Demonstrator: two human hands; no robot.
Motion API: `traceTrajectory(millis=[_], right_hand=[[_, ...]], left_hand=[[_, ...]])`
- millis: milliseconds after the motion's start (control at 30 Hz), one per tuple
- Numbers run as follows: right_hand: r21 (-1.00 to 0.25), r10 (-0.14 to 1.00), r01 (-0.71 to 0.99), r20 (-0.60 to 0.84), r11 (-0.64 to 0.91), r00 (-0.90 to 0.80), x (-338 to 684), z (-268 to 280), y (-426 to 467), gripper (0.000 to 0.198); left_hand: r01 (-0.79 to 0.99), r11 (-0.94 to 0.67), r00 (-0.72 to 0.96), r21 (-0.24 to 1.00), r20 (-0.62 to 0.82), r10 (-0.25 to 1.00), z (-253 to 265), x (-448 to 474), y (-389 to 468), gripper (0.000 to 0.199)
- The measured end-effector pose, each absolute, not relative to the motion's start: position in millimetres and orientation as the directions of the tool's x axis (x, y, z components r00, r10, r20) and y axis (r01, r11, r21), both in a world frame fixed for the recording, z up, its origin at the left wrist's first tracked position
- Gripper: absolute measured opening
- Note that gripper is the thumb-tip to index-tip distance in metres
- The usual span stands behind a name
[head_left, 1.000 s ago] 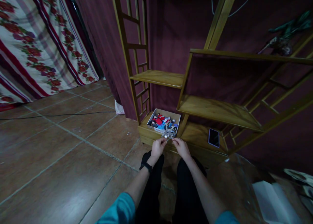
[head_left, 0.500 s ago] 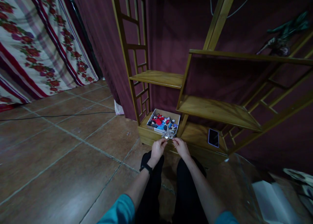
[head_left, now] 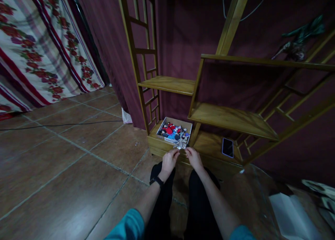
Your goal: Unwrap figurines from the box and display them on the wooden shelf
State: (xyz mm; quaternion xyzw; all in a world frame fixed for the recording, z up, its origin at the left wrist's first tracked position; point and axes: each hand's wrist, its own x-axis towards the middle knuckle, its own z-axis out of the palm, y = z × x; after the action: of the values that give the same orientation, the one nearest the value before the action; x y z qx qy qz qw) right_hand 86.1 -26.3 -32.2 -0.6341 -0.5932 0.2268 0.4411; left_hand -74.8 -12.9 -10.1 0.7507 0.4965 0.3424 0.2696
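Between my hands is a crumpled, shiny clear or silvery plastic wrapper point(head_left: 180, 143). My left hand point(head_left: 169, 160) pinches its left edge, and my right hand point(head_left: 193, 157) pinches its right edge. Whether anything is inside the wrapper is too small to tell. Just beyond it, a white cardboard box point(head_left: 160, 125) stands on the low shelf. Many small red, blue, black and white figures point(head_left: 171, 130) are heaped in the box. The wrapper overlaps the box's near right corner in view.
A wooden shelf unit point(head_left: 232, 123) rises in front of me, its boards on several levels. A phone point(head_left: 227, 147) lies on the lower right board. A white box-like object point(head_left: 290, 215) is on the floor at right. A black cable point(head_left: 65, 125) crosses the tiles at left.
The wrapper has shifted shape slightly and stands a little taller between my fingers. My hands stay almost in place, and the view has moved very slightly.
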Motion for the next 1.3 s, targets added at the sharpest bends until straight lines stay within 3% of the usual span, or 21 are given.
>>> traceTrajectory(millis=[300, 600, 967, 1300], right_hand=[[-0.834, 0.942, 0.544, 0.252, 0.094, 0.223, 85.2, -26.7, -29.5, 0.025], [-0.821, 0.931, 0.566, 0.262, 0.076, 0.254, 86.6, -27.3, -29.1, 0.024], [-0.852, 0.955, 0.500, 0.258, 0.155, 0.144, 83.2, -32.7, -25.4, 0.023], [-0.848, 0.969, 0.504, 0.236, 0.166, 0.078, 82.8, -31.4, -25.5, 0.024]], left_hand=[[0.474, -0.392, 0.254, 0.789, 0.304, 0.918, -9.0, -75.9, -14.3, 0.024], [0.321, -0.308, 0.100, 0.896, 0.291, 0.951, -10.2, -81.3, -8.3, 0.025], [-0.060, -0.014, 0.300, 0.998, 0.032, 0.953, -16.2, -77.2, 10.0, 0.030], [-0.037, 0.034, 0.464, 0.999, -0.013, 0.886, -18.5, -79.1, 12.0, 0.022]])
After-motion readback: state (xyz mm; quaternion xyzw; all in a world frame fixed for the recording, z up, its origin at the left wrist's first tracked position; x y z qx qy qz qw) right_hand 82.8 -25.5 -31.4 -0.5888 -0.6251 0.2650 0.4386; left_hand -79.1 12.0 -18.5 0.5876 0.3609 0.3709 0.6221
